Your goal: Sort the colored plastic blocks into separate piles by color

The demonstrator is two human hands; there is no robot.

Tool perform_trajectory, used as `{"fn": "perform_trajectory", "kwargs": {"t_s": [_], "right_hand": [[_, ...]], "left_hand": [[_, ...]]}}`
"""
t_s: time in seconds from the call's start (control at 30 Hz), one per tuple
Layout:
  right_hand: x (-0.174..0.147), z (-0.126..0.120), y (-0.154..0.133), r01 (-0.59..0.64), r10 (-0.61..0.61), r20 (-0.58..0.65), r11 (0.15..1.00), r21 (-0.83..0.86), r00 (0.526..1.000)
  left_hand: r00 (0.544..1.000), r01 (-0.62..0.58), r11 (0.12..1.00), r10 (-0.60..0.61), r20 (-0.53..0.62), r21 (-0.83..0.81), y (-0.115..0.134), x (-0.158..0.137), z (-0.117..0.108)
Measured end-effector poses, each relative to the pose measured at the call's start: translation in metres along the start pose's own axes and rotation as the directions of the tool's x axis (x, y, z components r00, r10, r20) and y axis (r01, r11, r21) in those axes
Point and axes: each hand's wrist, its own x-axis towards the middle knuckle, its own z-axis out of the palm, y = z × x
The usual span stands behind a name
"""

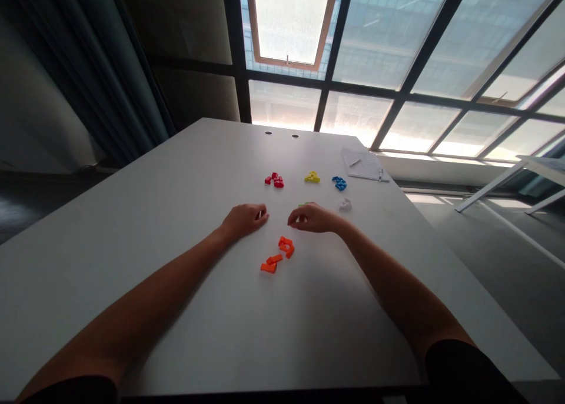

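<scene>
My left hand point(245, 220) rests on the white table point(212, 321) with its fingers curled in toward the thumb, and nothing shows in it. Opposite it, my right hand point(314, 218) is bent the same way, fingertips low over the tabletop, a small gap between thumb and fingers and no object visible there. A bit of a green piece point(303, 204) peeks out behind my right hand, which hides most of it. Nearer to me than both hands lie several small orange plastic pieces point(286, 246), in two loose groups, touched by neither hand.
Farther back are small piles of red pieces point(277, 181), yellow pieces point(312, 177) and blue pieces point(339, 183), with white pieces point(345, 204) nearer. Paper sheets point(364, 164) with pens lie by the right edge. Two round holes point(295, 136) sit near the far edge.
</scene>
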Motion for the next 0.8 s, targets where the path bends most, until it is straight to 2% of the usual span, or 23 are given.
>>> {"fn": "perform_trajectory", "kwargs": {"t_s": [0.07, 0.17, 0.27, 0.4, 0.5, 0.63, 0.8], "right_hand": [[0.003, 0.004, -0.018, 0.065, -0.067, 0.126, 0.998, 0.014, 0.99], [0.007, 0.014, -0.032, 0.141, -0.134, 0.19, 0.99, -0.025, 0.973], [0.008, 0.024, -0.034, 0.14, -0.128, 0.13, 0.986, -0.089, 0.983], [0.009, 0.031, -0.03, 0.073, -0.072, 0.011, 0.979, -0.192, 0.997], [0.01, 0.035, -0.026, 0.068, -0.087, -0.049, 0.952, -0.297, 0.995], [0.01, 0.043, -0.018, 0.088, -0.135, -0.093, 0.913, -0.399, 0.986], [0.01, 0.049, -0.011, 0.002, -0.068, -0.129, 0.891, -0.454, 0.989]], "left_hand": [[1.0, -0.007, 1.0, 0.007, -0.01, 0.002, -0.001, 0.0, 0.001], [1.0, -0.01, 1.0, 0.01, -0.016, 0.008, -0.001, 0.001, 0.001], [1.0, -0.009, 1.0, 0.009, -0.013, 0.01, -0.001, 0.001, 0.001], [1.0, -0.007, 1.0, 0.008, -0.017, 0.01, -0.001, 0.001, 0.001], [1.0, -0.011, 1.0, 0.011, -0.022, 0.01, -0.001, 0.001, 0.001], [1.0, -0.02, 1.0, 0.02, -0.019, 0.003, -0.002, 0.001, 0.002], [1.0, -0.016, 1.0, 0.016, -0.015, -0.006, -0.002, 0.001, 0.001]]}}
